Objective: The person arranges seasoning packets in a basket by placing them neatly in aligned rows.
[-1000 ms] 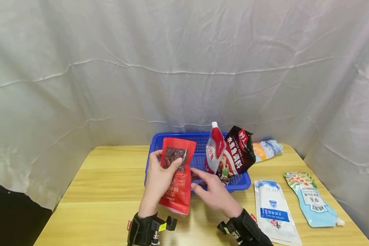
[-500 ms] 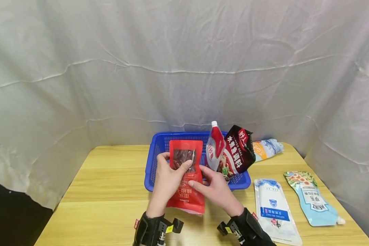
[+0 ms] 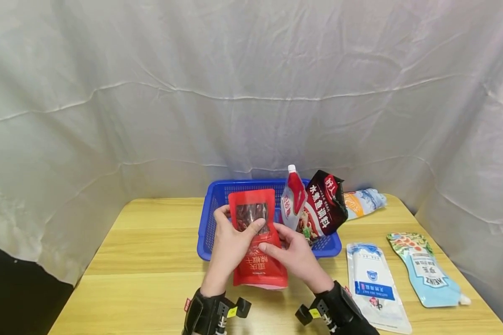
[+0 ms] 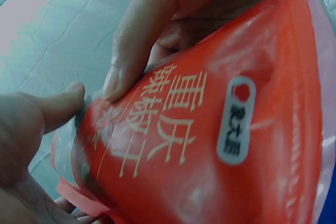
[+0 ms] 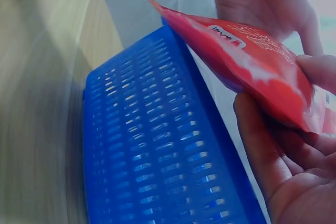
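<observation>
A red pouch of dried chili [image 3: 257, 265] with a clear window near its far end is held between both hands, above the near side of a blue plastic basket [image 3: 205, 232]. My left hand [image 3: 230, 246] grips its left edge, thumb lying across the front by the window. My right hand [image 3: 297, 256] pinches the right edge, thumb on the front and fingers behind, as the right wrist view also shows on the pouch [image 5: 252, 72]. In the left wrist view the printed front [image 4: 173, 129] bulges between both thumbs.
In the basket stand a white-capped sugar pouch [image 3: 293, 200] and a black fish seasoning packet [image 3: 324, 204]. Behind them on the right lies a blue and orange bag [image 3: 364, 203]. A sea salt bag [image 3: 373, 284] and a light blue Heinz pouch [image 3: 429, 274] lie on the wooden table [image 3: 151, 260].
The chili pouch and left hand have moved right. My right hand, whose index finger was extended beside the pouch, now grips its right edge. The pouch's near end has swung right.
</observation>
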`<state>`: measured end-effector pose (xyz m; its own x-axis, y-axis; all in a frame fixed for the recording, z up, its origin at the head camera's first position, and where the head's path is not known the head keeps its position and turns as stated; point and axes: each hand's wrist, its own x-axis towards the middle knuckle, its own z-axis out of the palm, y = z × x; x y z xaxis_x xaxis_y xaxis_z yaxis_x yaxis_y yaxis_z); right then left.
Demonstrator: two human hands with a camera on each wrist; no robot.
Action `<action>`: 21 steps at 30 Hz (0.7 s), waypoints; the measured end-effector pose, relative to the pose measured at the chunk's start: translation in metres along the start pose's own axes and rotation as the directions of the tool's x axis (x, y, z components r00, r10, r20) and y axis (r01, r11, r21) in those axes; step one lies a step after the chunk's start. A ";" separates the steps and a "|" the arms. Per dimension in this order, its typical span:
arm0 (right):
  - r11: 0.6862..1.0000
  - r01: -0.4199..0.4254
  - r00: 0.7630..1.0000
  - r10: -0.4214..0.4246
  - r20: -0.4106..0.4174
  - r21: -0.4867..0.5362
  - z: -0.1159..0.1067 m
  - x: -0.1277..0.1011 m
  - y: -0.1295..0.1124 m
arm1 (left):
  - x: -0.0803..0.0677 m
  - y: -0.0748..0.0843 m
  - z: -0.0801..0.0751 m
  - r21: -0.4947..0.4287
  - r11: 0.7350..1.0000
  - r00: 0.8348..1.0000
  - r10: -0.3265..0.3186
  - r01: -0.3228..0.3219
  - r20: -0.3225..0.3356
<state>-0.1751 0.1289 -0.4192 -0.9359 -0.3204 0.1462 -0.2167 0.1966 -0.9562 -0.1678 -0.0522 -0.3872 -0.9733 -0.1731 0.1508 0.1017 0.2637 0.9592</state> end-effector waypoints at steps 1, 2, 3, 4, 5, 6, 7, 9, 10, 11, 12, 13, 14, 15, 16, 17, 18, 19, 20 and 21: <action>1.000 0.003 1.000 -0.003 0.003 0.001 -0.001 0.000 -0.001 | 0.000 0.000 -0.001 -0.003 1.000 1.000 0.005 -0.005 0.006; 1.000 0.005 1.000 -0.005 0.005 0.000 -0.002 -0.001 -0.001 | 0.001 0.000 -0.002 -0.007 1.000 1.000 0.010 -0.010 0.014; 1.000 0.006 1.000 -0.006 0.011 -0.002 -0.004 -0.001 -0.002 | 0.001 0.000 -0.004 -0.017 1.000 1.000 0.016 -0.016 0.023; 1.000 0.007 1.000 -0.007 0.018 -0.003 -0.006 -0.001 -0.002 | 0.002 0.000 -0.005 -0.028 0.999 0.999 0.024 -0.023 0.031; 1.000 0.009 1.000 -0.008 0.024 -0.007 -0.008 -0.001 -0.002 | 0.002 -0.001 -0.008 -0.048 0.998 0.999 0.031 -0.028 0.043; 1.000 0.011 0.999 -0.010 0.033 -0.012 -0.010 -0.001 -0.003 | 0.003 -0.001 -0.010 -0.074 0.997 0.998 0.039 -0.035 0.055; 1.000 0.013 0.999 -0.013 0.044 -0.014 -0.012 -0.001 -0.003 | 0.004 -0.001 -0.013 -0.102 0.994 0.996 0.051 -0.044 0.067; 1.000 0.012 0.997 -0.011 0.075 -0.011 -0.017 -0.001 -0.004 | 0.005 -0.002 -0.018 -0.164 0.984 0.992 0.081 -0.065 0.092; 1.000 0.012 0.996 -0.011 0.090 -0.012 -0.019 -0.002 -0.004 | 0.006 -0.003 -0.020 -0.191 0.979 0.990 0.098 -0.077 0.104; 1.000 0.011 0.994 -0.009 0.106 -0.015 -0.022 -0.002 -0.004 | 0.007 -0.004 -0.023 -0.220 0.972 0.986 0.114 -0.086 0.119; 1.000 0.010 0.993 -0.008 0.121 -0.018 -0.025 -0.003 -0.005 | 0.009 -0.005 -0.025 -0.237 0.966 0.982 0.134 -0.100 0.130; 1.000 0.009 0.991 -0.006 0.136 -0.024 -0.027 -0.004 -0.006 | 0.010 -0.006 -0.027 -0.252 0.961 0.979 0.151 -0.112 0.141; 0.999 0.007 0.988 -0.002 0.151 -0.031 -0.029 -0.004 -0.006 | 0.011 -0.007 -0.029 -0.263 0.958 0.975 0.157 -0.113 0.154; 0.999 0.005 0.986 0.002 0.166 -0.039 -0.032 -0.005 -0.007 | 0.011 -0.008 -0.030 -0.268 0.957 0.973 0.161 -0.112 0.168; 0.999 0.003 0.983 0.006 0.182 -0.048 -0.034 -0.006 -0.008 | 0.012 -0.008 -0.032 -0.269 0.957 0.970 0.160 -0.107 0.182; 0.998 0.000 0.980 0.012 0.198 -0.058 -0.036 -0.006 -0.009 | 0.012 -0.009 -0.034 -0.266 0.959 0.967 0.157 -0.101 0.199; 0.998 -0.002 0.977 0.016 0.215 -0.065 -0.037 -0.006 -0.009 | 0.012 -0.009 -0.035 -0.261 0.961 0.965 0.151 -0.092 0.215; 0.998 -0.002 0.972 0.019 0.233 -0.070 -0.039 -0.007 -0.009 | 0.012 -0.009 -0.036 -0.259 0.963 0.962 0.140 -0.078 0.233; 0.997 -0.003 0.968 0.022 0.249 -0.077 -0.040 -0.007 -0.009 | 0.012 -0.009 -0.037 -0.254 0.965 0.959 0.128 -0.063 0.251; 0.997 -0.003 0.964 0.025 0.263 -0.083 -0.041 -0.007 -0.009 | 0.012 -0.010 -0.038 -0.248 0.967 0.956 0.122 -0.054 0.269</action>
<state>-0.1780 0.1677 -0.4007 -0.8351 -0.5478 0.0506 -0.2363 0.2742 -0.9322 -0.1730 -0.0932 -0.3853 -0.9729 0.1216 0.1967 0.2016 0.0294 0.9790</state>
